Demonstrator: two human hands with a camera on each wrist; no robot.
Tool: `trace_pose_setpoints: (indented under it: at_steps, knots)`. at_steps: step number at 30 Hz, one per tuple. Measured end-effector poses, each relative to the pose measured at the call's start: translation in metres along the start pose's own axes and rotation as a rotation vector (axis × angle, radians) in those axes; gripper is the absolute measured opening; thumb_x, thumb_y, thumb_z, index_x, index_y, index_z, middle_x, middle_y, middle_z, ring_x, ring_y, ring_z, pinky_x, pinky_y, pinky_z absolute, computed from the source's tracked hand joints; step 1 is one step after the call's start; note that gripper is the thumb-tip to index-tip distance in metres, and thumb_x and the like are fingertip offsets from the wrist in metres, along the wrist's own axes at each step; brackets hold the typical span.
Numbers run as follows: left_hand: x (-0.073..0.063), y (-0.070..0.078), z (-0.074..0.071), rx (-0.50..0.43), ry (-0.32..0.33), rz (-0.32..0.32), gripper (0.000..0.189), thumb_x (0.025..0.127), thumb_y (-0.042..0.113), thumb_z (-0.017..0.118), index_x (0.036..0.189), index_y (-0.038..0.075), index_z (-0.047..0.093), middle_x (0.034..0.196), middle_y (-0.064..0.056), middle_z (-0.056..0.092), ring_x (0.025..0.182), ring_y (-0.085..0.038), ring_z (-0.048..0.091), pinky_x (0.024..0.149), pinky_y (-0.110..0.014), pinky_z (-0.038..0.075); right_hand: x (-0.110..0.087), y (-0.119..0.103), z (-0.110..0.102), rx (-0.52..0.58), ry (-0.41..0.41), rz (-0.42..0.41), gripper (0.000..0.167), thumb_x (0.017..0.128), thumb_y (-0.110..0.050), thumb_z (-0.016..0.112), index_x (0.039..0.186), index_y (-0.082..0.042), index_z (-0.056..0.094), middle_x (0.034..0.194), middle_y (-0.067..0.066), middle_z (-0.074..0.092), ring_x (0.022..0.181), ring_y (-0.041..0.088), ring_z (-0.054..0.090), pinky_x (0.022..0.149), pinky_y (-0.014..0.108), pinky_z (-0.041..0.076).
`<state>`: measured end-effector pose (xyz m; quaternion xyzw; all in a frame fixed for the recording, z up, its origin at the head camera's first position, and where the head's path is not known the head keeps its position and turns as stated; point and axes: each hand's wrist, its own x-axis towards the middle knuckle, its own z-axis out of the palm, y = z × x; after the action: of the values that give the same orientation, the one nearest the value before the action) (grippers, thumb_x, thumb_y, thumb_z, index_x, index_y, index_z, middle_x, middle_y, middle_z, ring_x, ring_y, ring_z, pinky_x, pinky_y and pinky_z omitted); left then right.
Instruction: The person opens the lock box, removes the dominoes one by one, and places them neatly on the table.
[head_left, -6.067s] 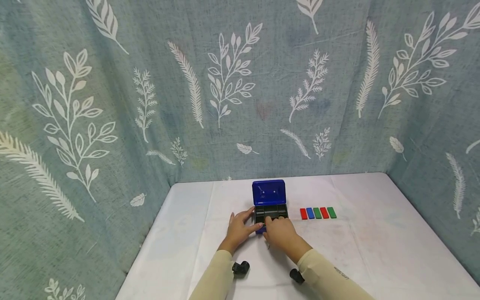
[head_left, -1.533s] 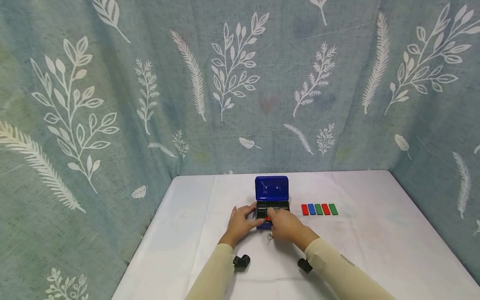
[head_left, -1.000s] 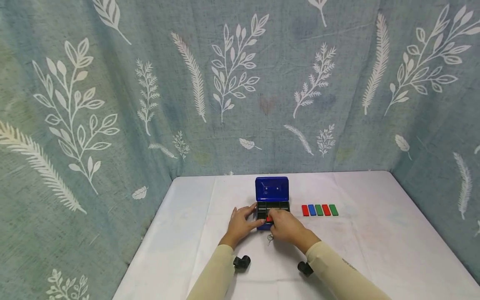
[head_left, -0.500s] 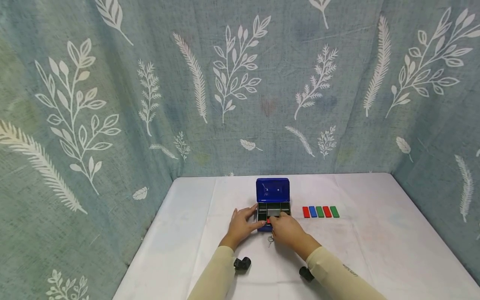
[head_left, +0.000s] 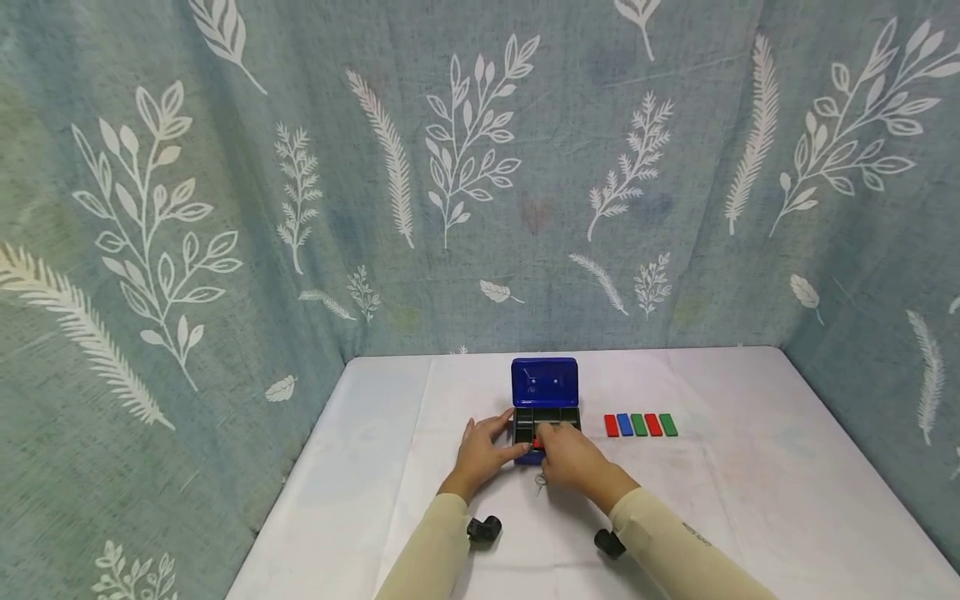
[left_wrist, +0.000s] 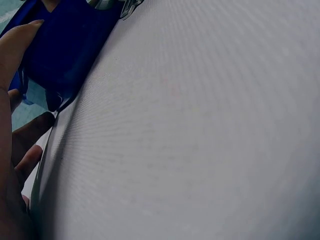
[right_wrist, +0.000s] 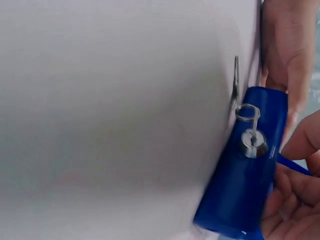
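A blue cash box (head_left: 528, 457) stands with its lid (head_left: 545, 382) raised and a black divided tray (head_left: 523, 423) inside. My left hand (head_left: 482, 452) grips the box's left side, thumb over the front edge, other fingers along the side. In the left wrist view the thumb (left_wrist: 20, 42) lies against the blue wall. My right hand (head_left: 576, 460) reaches into the tray's front with bent fingers. Beside its fingertips shows a small red tile (head_left: 537, 443), mostly hidden; whether they pinch it is unclear. A key on a ring (right_wrist: 248, 113) hangs from the box's front lock (right_wrist: 253, 143).
Several flat tiles lie in a row right of the box: red (head_left: 612, 426), blue (head_left: 625, 425), green (head_left: 639, 425), another red and another green. The table (head_left: 420, 417) has a white cover. A patterned curtain (head_left: 450, 167) rises behind it.
Since the earliest frame, the red tile has come into sight at my right fingertips in the tray. The right hand shifts slightly within the box. The left hand and the row of tiles stay put.
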<state>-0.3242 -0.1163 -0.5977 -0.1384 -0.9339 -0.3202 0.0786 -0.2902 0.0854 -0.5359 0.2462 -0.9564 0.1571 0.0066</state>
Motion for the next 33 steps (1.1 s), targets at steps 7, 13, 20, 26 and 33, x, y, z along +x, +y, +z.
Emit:
trace_pose_setpoints:
  at_steps: [7, 13, 20, 26, 33]
  knots:
    - [0.001, 0.000, -0.001, 0.008, -0.006, -0.008, 0.086, 0.075, 0.071, 0.066, 0.145, 0.025, 0.049, 0.133, 0.000, 0.059, 0.128, -0.020, 0.049, 0.116, -0.053, 0.009, 0.001, 0.002, -0.004, 0.062, 0.010, 0.006, 0.024, 0.080, -0.009, 0.066, 0.101, -0.013, 0.053, 0.080, -0.002, 0.054, 0.074, 0.015, 0.052, 0.074, 0.035, 0.052]
    - [0.000, 0.000, 0.000, 0.027, -0.024, -0.030, 0.087, 0.075, 0.075, 0.063, 0.146, 0.026, 0.048, 0.135, 0.002, 0.058, 0.129, -0.019, 0.048, 0.117, -0.052, 0.008, -0.002, 0.003, -0.004, 0.088, 0.026, 0.013, 0.022, 0.079, -0.007, 0.066, 0.098, -0.012, 0.055, 0.080, -0.001, 0.054, 0.075, 0.016, 0.051, 0.073, 0.036, 0.052]
    - [0.000, 0.001, 0.001, 0.020, -0.017, -0.014, 0.087, 0.076, 0.074, 0.062, 0.145, 0.024, 0.048, 0.133, 0.001, 0.059, 0.129, -0.019, 0.048, 0.117, -0.053, 0.008, -0.006, 0.005, 0.000, 0.064, 0.105, 0.001, 0.019, 0.077, -0.009, 0.067, 0.092, -0.016, 0.058, 0.079, -0.006, 0.056, 0.078, 0.015, 0.050, 0.074, 0.035, 0.050]
    - [0.001, 0.000, 0.000, 0.026, -0.007, -0.002, 0.086, 0.076, 0.073, 0.064, 0.145, 0.025, 0.048, 0.133, 0.002, 0.059, 0.128, -0.018, 0.049, 0.117, -0.053, 0.009, -0.004, 0.009, 0.004, 0.006, 0.156, -0.062, 0.021, 0.077, -0.012, 0.071, 0.090, -0.019, 0.057, 0.078, -0.009, 0.057, 0.077, 0.014, 0.051, 0.077, 0.035, 0.050]
    - [-0.002, -0.001, 0.001, 0.008, 0.000, 0.011, 0.084, 0.076, 0.071, 0.065, 0.145, 0.026, 0.049, 0.134, 0.002, 0.059, 0.128, -0.021, 0.049, 0.116, -0.055, 0.010, 0.000, 0.013, 0.003, 0.036, 0.113, -0.072, 0.025, 0.079, -0.017, 0.077, 0.094, -0.018, 0.057, 0.083, -0.007, 0.059, 0.075, 0.013, 0.053, 0.074, 0.034, 0.052]
